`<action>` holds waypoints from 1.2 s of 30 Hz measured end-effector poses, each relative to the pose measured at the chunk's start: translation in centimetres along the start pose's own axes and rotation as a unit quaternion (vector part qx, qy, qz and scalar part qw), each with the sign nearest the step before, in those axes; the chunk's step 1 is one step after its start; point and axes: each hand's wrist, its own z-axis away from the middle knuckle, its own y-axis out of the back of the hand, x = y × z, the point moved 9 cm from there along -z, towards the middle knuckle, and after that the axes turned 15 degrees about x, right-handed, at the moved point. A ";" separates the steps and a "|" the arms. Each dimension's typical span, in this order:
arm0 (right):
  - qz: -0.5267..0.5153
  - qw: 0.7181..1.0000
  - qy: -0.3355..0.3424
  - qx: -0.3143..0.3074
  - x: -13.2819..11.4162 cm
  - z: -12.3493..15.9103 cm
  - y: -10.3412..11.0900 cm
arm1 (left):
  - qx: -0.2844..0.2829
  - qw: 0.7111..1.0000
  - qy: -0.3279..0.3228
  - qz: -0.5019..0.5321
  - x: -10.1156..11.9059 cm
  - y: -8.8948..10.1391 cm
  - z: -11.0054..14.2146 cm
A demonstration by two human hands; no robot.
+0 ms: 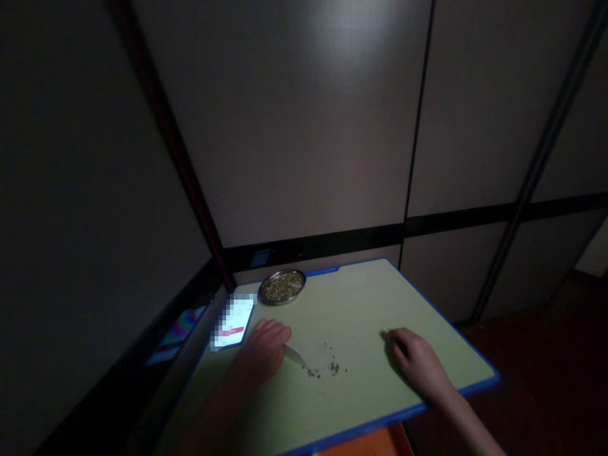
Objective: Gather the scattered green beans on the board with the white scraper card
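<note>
Two small clusters of seeds [335, 367] lie loose on the green tabletop [365, 304] beside the white blade-like utensil [295, 354] grasped in the left hand [266, 345], work seemingly unfinished though a metal plate [281, 302] beyond holds many similar bits [284, 287], and whether the curled right hand [415, 358] grips anything cannot be told.

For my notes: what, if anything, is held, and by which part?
Left hand: pale tool, by its end away from the grains. Right hand: nothing visible.

Shiny metal plate [277, 303]; smooth matt tabletop [365, 304]; softly glossy panels [323, 139].
</note>
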 end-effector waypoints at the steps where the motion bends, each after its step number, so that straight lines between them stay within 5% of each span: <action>1: -0.001 1.000 -0.001 -0.001 0.1 0.0 0.0 | -0.003 1.000 0.001 0.002 0.1 0.0 0.0; 36: -0.004 1.000 0.007 0.001 0.1 0.1 -0.2 | 0.006 1.000 0.020 0.002 2.2 0.6 -0.6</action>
